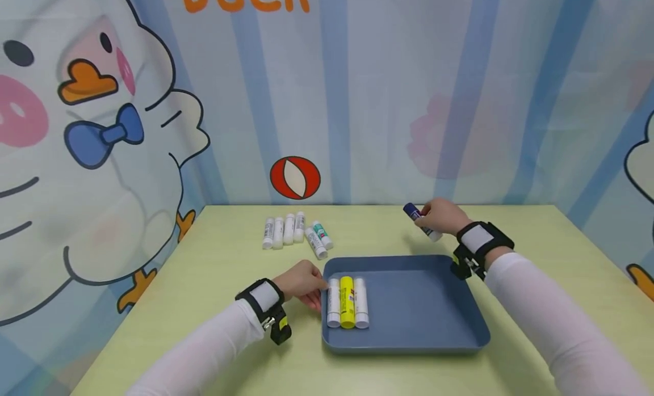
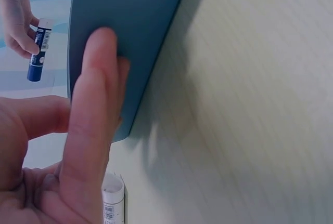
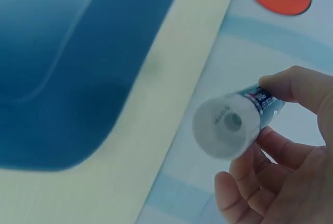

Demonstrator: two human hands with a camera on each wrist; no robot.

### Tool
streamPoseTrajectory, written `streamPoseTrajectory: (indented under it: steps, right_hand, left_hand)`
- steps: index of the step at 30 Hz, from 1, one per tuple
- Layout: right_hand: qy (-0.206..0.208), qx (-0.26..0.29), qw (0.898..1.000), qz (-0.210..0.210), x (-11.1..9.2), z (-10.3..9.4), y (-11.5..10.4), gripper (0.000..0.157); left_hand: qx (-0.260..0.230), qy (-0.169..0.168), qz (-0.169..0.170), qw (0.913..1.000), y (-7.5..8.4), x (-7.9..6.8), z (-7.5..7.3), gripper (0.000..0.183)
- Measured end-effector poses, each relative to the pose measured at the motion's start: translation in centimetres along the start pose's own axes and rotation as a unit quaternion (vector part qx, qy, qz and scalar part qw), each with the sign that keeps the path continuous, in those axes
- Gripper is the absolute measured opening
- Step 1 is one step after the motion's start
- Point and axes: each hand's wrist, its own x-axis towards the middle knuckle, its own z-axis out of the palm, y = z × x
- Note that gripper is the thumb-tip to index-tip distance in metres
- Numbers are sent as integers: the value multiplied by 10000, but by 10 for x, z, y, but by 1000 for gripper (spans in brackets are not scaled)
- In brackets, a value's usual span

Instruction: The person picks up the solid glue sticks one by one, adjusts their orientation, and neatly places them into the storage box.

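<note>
My right hand [image 1: 443, 217] pinches a glue stick [image 1: 411, 211] with a navy cap and white base, held tilted above the table beyond the tray's back right corner. The right wrist view shows the white base end [image 3: 221, 130] facing the camera. My left hand [image 1: 304, 283] holds the left wall of a blue-grey tray [image 1: 409, 342]. In the left wrist view its fingers [image 2: 88, 109] lie along the outer wall, with the thumb at the rim. Inside the tray, along its left side, stand side by side a white stick [image 1: 334, 305], a yellow stick [image 1: 347, 302] and another white stick [image 1: 360, 305].
Behind the tray to the left, several white sticks [image 1: 288, 229] lie in a row on the pale yellow table [image 1: 230, 305]. Beside them are a green-labelled stick [image 1: 322, 235] and a slanted white stick [image 1: 315, 243]. A printed duck curtain [image 1: 368, 101] hangs behind the table.
</note>
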Motion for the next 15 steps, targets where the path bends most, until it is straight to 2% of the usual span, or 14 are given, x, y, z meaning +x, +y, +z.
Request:
streamPoseTrajectory:
  steps: [5,12,15]
  right_hand:
    - [-306,167,9989,-311,-8,6,-17,32]
    - [-909,-266,9931,-689,-27,31,-44,24]
    - [-1171,-382,9903,-643,-36,44,-53,23]
  left_hand:
    - [52,-40,-62,10000,2,0,0,16]
    - [119,-27,-99,9999,3,0,-1,16]
    - [162,-27,-102,9998,4,0,-1,15]
